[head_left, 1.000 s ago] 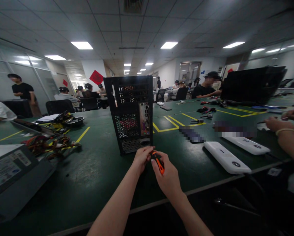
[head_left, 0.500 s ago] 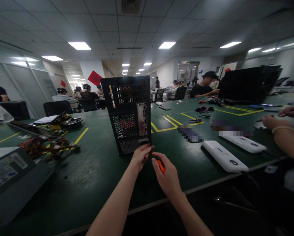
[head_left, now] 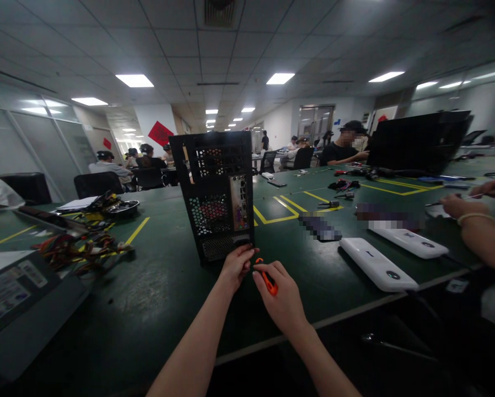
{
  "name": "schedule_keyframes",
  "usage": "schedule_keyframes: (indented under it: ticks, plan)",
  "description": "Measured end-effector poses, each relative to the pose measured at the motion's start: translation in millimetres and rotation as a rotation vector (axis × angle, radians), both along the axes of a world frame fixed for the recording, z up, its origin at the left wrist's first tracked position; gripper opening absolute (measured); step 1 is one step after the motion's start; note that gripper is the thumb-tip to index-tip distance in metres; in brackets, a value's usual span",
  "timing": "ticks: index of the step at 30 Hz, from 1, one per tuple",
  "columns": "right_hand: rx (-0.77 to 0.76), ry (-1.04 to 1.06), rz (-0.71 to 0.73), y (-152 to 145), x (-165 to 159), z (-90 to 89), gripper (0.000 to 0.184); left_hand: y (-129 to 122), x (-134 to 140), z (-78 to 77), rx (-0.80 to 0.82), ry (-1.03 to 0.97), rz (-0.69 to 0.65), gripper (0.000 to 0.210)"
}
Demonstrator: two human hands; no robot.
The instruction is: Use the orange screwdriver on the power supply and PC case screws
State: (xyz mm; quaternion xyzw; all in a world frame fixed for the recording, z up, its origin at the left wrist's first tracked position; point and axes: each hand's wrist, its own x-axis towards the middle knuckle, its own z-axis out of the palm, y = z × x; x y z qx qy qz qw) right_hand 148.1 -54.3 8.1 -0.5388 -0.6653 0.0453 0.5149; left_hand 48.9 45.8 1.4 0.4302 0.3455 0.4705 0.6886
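Observation:
A black computer case stands upright on the green table, its perforated back and metal port plate facing me. At the case's lower right corner, my left hand is closed in a pinch; what its fingertips hold is too small and hidden to make out. Just to the right, my right hand is closed around an orange-handled tool. Only the tool's orange parts show between thumb and fingers, so its exact kind is unclear. The two hands are close together but apart.
Left lies a grey metal power supply with bundled cables. White power banks and a phone lie right. Another person's hands work at far right. A large black case stands behind.
My right hand has shifted slightly left and down, and more of the orange tool shows. My left hand stays at the case's lower corner.

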Motion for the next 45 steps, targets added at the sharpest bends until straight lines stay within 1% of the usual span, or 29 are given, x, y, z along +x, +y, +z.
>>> schedule_keyframes:
  ticks: [2, 3, 5, 8, 12, 14, 15, 17, 19, 21, 23, 26, 28, 30, 33, 36, 38, 41, 45]
  plan:
    - [-0.004, 0.059, -0.005, 2, 5, 1.4, 0.019, -2, 2, 1.6, -0.006, 0.023, 0.015, 0.027]
    - [-0.001, 0.054, -0.005, 3, 7, 1.1, 0.019, -2, 2, 2.0, -0.005, 0.034, 0.020, 0.027]
    - [0.021, -0.038, 0.013, 5, 12, -1.1, 0.018, -2, 4, 1.4, 0.012, 0.054, 0.025, 0.027]
    - [0.054, -0.243, 0.052, 5, 17, -6.4, 0.018, 0, 5, -2.1, 0.059, 0.067, 0.023, 0.028]
    - [0.049, -0.378, 0.069, 3, 16, -8.8, 0.027, 2, 4, -4.9, 0.046, 0.031, 0.012, 0.030]
    - [0.046, -0.368, 0.076, 1, 15, -7.1, 0.029, 1, 4, -3.9, 0.019, 0.006, 0.001, 0.031]
    - [0.043, -0.336, 0.076, 1, 14, -5.9, 0.027, 1, 4, -3.1, 0.008, -0.003, -0.002, 0.032]
    - [0.024, -0.229, 0.059, 1, 13, -3.9, 0.022, 0, 5, -1.3, -0.003, -0.011, 0.000, 0.032]
    - [-0.008, -0.096, 0.032, 2, 14, -3.4, 0.022, -1, 6, 0.0, -0.003, -0.011, 0.011, 0.030]
    - [-0.026, -0.024, 0.022, 4, 15, -4.6, 0.021, -2, 6, 0.3, 0.006, -0.010, 0.013, 0.028]
    - [-0.010, -0.078, 0.045, 5, 16, -6.6, 0.020, -2, 7, -0.3, 0.014, -0.010, 0.006, 0.026]
    - [0.028, -0.290, 0.077, 4, 16, -8.7, 0.026, -1, 6, -1.8, 0.010, 0.001, 0.008, 0.027]
    - [0.035, -0.358, 0.072, 3, 15, -8.7, 0.029, -1, 6, -2.4, 0.009, 0.009, 0.015, 0.029]
    - [0.037, -0.325, 0.064, 3, 13, -7.5, 0.026, -2, 5, -2.3, 0.010, 0.007, 0.015, 0.031]
    - [0.029, -0.182, 0.056, 3, 12, -5.4, 0.018, -2, 5, -1.2, 0.006, -0.012, 0.008, 0.031]
    - [-0.024, -0.024, 0.015, 5, 14, -5.2, 0.021, -2, 5, -0.7, 0.008, 0.001, 0.001, 0.030]
    - [-0.040, 0.010, 0.021, 6, 16, -6.4, 0.019, -2, 5, -1.4, 0.018, 0.020, -0.001, 0.031]
    - [-0.016, -0.087, 0.083, 6, 21, -8.7, 0.019, -2, 4, -3.6, 0.035, 0.025, -0.002, 0.032]
    - [0.002, -0.265, 0.112, 5, 22, -9.0, 0.032, -1, 4, -5.0, 0.040, 0.015, -0.025, 0.030]
